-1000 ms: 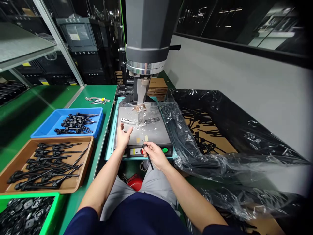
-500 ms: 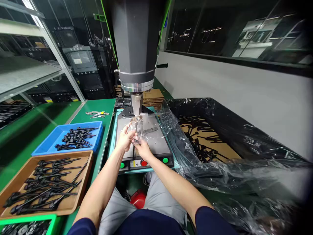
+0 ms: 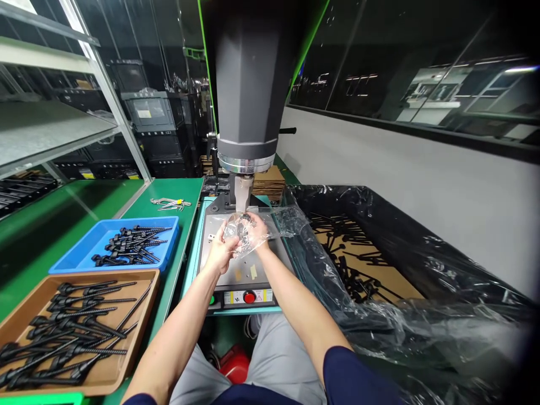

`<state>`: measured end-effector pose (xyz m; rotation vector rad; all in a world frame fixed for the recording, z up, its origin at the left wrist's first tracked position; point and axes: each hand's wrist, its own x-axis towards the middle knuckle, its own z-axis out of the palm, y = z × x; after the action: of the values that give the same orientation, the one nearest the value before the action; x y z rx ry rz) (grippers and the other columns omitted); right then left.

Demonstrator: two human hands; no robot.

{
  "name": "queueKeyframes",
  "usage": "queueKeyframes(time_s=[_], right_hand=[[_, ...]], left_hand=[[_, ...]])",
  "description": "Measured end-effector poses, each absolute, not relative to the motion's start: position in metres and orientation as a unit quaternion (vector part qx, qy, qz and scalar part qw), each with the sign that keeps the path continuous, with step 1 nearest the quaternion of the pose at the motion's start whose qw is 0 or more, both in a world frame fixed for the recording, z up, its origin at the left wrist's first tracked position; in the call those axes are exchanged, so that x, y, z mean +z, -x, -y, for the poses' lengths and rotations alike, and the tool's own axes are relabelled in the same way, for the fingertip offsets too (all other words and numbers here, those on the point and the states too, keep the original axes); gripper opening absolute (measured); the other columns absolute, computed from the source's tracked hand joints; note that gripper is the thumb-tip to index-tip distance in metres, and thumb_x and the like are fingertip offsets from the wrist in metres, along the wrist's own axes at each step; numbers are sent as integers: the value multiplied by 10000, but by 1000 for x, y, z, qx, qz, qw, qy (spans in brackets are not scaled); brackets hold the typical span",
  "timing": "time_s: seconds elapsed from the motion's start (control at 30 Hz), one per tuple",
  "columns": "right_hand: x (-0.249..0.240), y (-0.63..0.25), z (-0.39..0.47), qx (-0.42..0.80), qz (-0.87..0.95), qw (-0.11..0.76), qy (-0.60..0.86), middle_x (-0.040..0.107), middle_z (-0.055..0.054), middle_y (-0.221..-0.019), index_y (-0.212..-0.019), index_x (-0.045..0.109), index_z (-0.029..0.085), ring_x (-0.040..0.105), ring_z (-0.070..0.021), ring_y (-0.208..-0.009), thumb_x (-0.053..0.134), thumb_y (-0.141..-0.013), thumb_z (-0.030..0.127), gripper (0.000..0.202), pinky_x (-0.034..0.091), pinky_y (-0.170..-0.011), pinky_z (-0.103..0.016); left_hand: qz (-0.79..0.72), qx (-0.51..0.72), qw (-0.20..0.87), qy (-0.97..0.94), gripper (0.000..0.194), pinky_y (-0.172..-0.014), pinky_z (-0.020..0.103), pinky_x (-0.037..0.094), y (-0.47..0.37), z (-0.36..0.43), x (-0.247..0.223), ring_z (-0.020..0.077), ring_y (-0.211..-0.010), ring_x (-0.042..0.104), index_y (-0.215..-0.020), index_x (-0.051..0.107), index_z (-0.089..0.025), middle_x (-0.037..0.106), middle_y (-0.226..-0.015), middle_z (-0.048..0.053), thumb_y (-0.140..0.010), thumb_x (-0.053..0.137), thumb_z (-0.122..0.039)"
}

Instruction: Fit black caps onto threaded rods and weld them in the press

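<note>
A clear plastic film (image 3: pixel 278 220) is spread between my two hands, over the grey plate (image 3: pixel 223 274) of the machine. My left hand (image 3: pixel 221 247) grips the film's left side with bent fingers. Further up and to the right, my right hand (image 3: pixel 258 229) is closed on the film, close beneath the machine's metal tip (image 3: pixel 242 194). A small dark part (image 3: pixel 242 230) shows through the film between the hands; its shape is hard to make out.
Left of the machine lie a blue tray (image 3: pixel 172 239) and a brown tray (image 3: pixel 147 309) of black rods, with tools (image 3: pixel 171 203) behind. At right stands a black-lined bin (image 3: pixel 422 239) holding more rods. Red and green buttons line the machine's front.
My right hand has moved up and slightly right, towards the machine's tip. The film has shifted with the hands. The view has tilted a little, and my right hand's fingers are now higher than my left's.
</note>
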<state>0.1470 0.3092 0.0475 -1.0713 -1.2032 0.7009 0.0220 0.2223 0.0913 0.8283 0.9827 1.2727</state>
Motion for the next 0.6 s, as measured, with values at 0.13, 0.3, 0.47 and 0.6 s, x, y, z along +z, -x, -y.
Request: queueKeyframes(time_s=[0.13, 0.3, 0.47, 0.6], right_hand=[[51, -144, -319, 314, 530, 622, 482, 733, -74, -1005, -1019, 699, 202, 646, -264, -972, 694, -694, 371, 366, 475, -940, -416], [49, -146, -332, 353, 515, 615, 481, 716, -74, -980, -944, 674, 188, 644, -259, -936, 749, -624, 414, 399, 490, -921, -416], [46, -153, -336, 396, 543, 604, 429, 706, -77, -1069, -1039, 678, 194, 641, -248, -997, 683, -716, 462, 420, 484, -949, -415], [47, -157, -339, 368, 570, 596, 429, 713, -80, -1045, -917, 708, 194, 647, -260, -997, 656, -747, 415, 283, 485, -955, -420]], left_hand=[[-429, 552, 619, -357, 988, -395, 150, 309, -20, -226, 92, 102, -479, 577, -1559, 193, -242, 632, -650, -22, -742, 748, -210], [-436, 552, 617, -353, 970, -393, 153, 326, -20, -229, 94, 103, -475, 575, -1559, 195, -230, 632, -641, -20, -752, 730, -180], [-437, 551, 617, -353, 983, -387, 148, 332, -19, -231, 92, 104, -490, 583, -1555, 216, -228, 630, -650, -20, -735, 757, -191], [-445, 548, 612, -355, 994, -390, 147, 351, -18, -232, 89, 105, -501, 586, -1551, 229, -238, 636, -664, -19, -723, 780, -221]])
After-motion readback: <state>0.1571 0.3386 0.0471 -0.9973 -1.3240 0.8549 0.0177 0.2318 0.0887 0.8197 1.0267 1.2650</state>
